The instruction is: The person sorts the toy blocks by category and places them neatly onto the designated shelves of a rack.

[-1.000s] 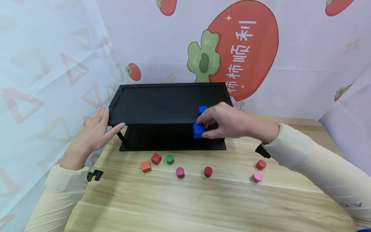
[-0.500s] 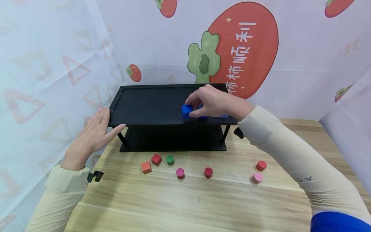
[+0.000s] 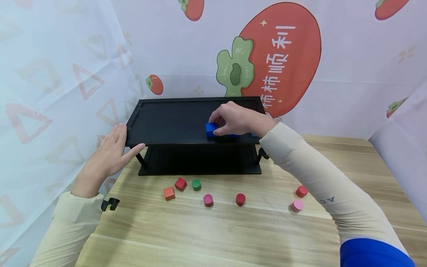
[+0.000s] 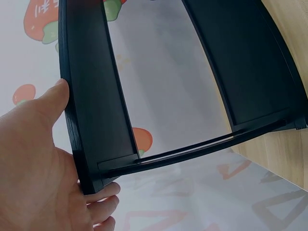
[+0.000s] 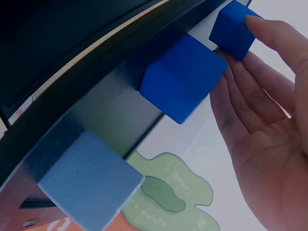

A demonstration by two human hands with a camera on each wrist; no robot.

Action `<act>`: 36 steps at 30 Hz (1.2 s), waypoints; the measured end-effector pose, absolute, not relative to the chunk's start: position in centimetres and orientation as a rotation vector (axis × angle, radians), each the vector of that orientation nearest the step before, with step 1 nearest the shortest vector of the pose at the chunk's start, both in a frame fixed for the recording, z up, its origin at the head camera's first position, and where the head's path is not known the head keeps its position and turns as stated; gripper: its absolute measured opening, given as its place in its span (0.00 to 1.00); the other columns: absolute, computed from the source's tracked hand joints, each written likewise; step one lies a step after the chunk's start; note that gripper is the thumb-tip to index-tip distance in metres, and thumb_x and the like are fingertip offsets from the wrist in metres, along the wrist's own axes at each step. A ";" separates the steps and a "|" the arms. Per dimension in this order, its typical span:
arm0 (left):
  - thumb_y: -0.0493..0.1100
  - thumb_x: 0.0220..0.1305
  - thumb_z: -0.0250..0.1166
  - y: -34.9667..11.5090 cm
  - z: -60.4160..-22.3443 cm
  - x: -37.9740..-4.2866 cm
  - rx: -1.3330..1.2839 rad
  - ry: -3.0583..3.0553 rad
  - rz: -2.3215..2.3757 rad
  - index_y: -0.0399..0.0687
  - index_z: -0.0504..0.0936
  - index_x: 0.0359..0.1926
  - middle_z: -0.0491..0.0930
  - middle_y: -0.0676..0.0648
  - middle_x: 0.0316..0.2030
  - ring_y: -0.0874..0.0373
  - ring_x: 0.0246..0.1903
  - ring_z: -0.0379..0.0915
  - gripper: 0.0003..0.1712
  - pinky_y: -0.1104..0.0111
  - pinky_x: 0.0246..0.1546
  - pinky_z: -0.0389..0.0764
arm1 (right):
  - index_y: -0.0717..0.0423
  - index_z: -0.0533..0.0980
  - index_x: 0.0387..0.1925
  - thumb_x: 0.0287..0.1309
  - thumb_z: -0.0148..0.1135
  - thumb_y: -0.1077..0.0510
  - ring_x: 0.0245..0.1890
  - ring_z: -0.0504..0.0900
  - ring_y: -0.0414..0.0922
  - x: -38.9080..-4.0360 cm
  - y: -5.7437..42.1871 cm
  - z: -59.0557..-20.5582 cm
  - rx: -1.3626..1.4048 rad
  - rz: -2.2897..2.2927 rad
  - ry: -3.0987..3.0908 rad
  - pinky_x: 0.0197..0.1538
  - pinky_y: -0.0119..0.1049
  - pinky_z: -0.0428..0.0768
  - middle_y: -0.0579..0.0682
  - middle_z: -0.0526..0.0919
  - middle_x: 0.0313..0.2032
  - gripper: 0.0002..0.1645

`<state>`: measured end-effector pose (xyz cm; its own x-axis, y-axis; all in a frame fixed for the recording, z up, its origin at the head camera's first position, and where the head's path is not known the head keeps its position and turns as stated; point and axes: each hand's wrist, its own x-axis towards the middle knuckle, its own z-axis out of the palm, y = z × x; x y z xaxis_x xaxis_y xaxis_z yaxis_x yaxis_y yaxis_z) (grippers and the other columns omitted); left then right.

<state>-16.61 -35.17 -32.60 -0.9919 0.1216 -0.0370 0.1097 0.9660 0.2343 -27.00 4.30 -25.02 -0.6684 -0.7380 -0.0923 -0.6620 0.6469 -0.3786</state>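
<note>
The right hand (image 3: 231,118) pinches a blue cube (image 3: 209,129), the straight-fingered left hand (image 3: 106,154) touches the black two-tier shelf (image 3: 170,122), whose pale-blue cube (image 5: 94,183) only the right-wrist view clearly shows.

On the wood-grain surface (image 3: 186,237), an orange cube (image 3: 169,193) lies near a red cube (image 3: 181,184), with a green cylinder (image 3: 196,185) just right of the latter. A magenta cylinder (image 3: 208,200) and a crimson cylinder (image 3: 240,199) stand apart; farther right, a red cylinder (image 3: 301,191) and a pink cylinder (image 3: 297,205) sit near each other. Behind hangs a pale backdrop cloth (image 3: 360,104) printed with a large persimmon (image 3: 301,63) bearing white Chinese characters (image 3: 277,63); the cloth at left (image 3: 63,33) shows faded triangle outlines (image 3: 78,81)
</note>
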 end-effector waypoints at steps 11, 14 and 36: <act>0.73 0.79 0.43 -35.3 -32.8 -16.5 0.187 3.066 0.378 0.30 0.30 0.83 0.29 0.27 0.83 0.31 0.84 0.24 0.60 0.37 0.84 0.35 | 0.58 0.82 0.63 0.70 0.69 0.54 0.56 0.87 0.47 -27.3 3.9 -25.7 -1.119 -0.417 2.624 0.66 0.44 0.85 0.55 0.88 0.57 0.24; 0.73 0.79 0.43 -35.3 -32.9 -16.5 0.182 3.060 0.383 0.31 0.29 0.82 0.28 0.27 0.83 0.31 0.84 0.24 0.60 0.37 0.84 0.35 | 0.58 0.81 0.63 0.70 0.69 0.54 0.56 0.87 0.47 -27.2 3.7 -25.7 -1.120 -0.402 2.622 0.66 0.44 0.85 0.55 0.88 0.57 0.24; 0.73 0.79 0.43 -35.3 -32.9 -16.8 0.190 3.061 0.378 0.31 0.29 0.83 0.30 0.27 0.83 0.30 0.83 0.24 0.60 0.36 0.83 0.36 | 0.58 0.81 0.64 0.68 0.72 0.55 0.58 0.87 0.47 -20.9 1.8 -24.1 -1.507 -0.283 2.536 0.64 0.39 0.86 0.54 0.86 0.61 0.26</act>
